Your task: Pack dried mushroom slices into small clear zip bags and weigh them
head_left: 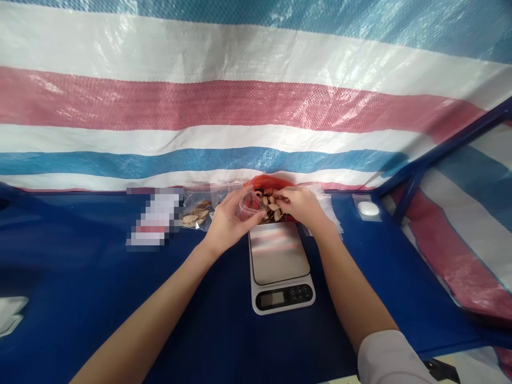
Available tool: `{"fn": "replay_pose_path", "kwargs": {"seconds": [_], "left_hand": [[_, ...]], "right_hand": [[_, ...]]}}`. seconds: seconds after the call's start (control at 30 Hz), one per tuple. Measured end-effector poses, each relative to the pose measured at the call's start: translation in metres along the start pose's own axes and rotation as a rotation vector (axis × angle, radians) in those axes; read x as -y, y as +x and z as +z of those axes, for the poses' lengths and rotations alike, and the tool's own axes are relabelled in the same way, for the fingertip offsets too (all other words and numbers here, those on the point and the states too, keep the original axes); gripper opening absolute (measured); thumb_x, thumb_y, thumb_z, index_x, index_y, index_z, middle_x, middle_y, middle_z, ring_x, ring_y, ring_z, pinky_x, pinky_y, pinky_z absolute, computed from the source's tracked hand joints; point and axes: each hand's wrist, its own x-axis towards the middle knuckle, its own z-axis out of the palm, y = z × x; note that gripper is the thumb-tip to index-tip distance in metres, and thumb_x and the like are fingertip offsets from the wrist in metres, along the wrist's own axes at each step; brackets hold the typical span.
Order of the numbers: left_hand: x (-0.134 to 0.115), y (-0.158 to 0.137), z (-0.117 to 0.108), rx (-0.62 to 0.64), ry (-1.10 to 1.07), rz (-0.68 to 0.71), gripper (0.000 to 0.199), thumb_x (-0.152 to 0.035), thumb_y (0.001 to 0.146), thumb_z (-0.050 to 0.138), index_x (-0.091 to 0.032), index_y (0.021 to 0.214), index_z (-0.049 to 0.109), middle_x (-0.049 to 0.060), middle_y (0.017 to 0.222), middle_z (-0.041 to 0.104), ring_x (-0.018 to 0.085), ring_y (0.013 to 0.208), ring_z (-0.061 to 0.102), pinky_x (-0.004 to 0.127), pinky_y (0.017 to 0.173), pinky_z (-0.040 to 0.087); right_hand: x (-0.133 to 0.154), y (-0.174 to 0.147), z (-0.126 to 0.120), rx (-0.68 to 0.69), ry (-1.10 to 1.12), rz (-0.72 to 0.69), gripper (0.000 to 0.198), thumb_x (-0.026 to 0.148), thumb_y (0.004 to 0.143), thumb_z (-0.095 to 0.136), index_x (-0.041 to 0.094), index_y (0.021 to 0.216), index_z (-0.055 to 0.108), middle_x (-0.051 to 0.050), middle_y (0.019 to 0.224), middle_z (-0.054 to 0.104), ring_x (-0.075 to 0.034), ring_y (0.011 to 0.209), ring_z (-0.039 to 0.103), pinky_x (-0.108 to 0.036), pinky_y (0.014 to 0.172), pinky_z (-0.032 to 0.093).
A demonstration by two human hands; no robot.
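Behind the scale sits a red plastic bag, its mouth spread around many tan and brown, shell-like pieces. On the left side of that bag, my left hand is closed around a clear plastic bag, thumb toward the pieces. From the right, my right hand reaches in with its fingers bent together among the pieces; what lies between the fingertips is hidden. The digital kitchen scale, a white one with a shiny metal plate, stands just in front of both hands with nothing on its plate.
Left of the hands lies a clear bag of similar pieces, beside a blurred-out label. Clear bags lie at the right. Farther right is a white oval object. Striped sheeting hangs behind the blue table.
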Motion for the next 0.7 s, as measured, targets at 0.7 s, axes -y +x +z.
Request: {"fn": "replay_pose_path", "kwargs": {"seconds": [0.7], "left_hand": [[0.003, -0.002, 0.003, 0.021, -0.003, 0.017, 0.062, -0.049, 0.079, 0.078, -0.019, 0.132, 0.064, 0.013, 0.128, 0.07, 0.031, 0.12, 0.066, 0.045, 0.105, 0.053]], "right_hand": [[0.003, -0.002, -0.012, 0.062, 0.325, -0.045, 0.022, 0.038, 0.092, 0.062, 0.024, 0.097, 0.079, -0.001, 0.094, 0.078, -0.017, 0.082, 0.069, -0.027, 0.073, 0.049]]}}
